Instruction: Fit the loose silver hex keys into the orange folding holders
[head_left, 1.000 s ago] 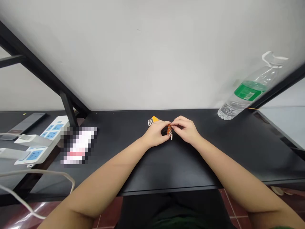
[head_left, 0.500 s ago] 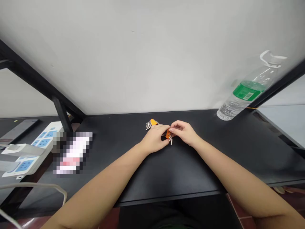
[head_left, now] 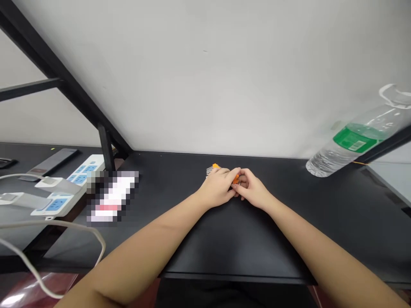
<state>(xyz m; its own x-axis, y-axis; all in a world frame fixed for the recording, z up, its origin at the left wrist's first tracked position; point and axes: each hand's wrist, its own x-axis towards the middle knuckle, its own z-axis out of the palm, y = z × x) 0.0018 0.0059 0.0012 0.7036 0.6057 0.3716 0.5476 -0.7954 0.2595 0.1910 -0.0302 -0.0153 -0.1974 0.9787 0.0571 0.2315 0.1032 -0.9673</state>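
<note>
A hex key set lies between my hands over the black table (head_left: 257,252), mostly covered by them. Its orange holder (head_left: 216,166) and several thin silver rods stick out beyond my left hand (head_left: 215,188), whose fingers are wrapped over the middle of the set. More orange plastic shows in the small gap between the two hands. My right hand (head_left: 255,190) is curled round the near right end, thumb and fingertips closing on it and meeting my left fingertips. The short bent ends of the keys are hidden.
A clear water bottle (head_left: 353,139) with a green label stands at the back right near the wall. On the left lie a blurred-out phone (head_left: 115,194), a white power strip (head_left: 85,175) with chargers, and a pale cable (head_left: 93,231). A black frame bar (head_left: 105,147) rises there.
The view has swung left, so things appear further right. My right fingers have closed further round the end of the hex key set, covering the bent key ends that showed before.
</note>
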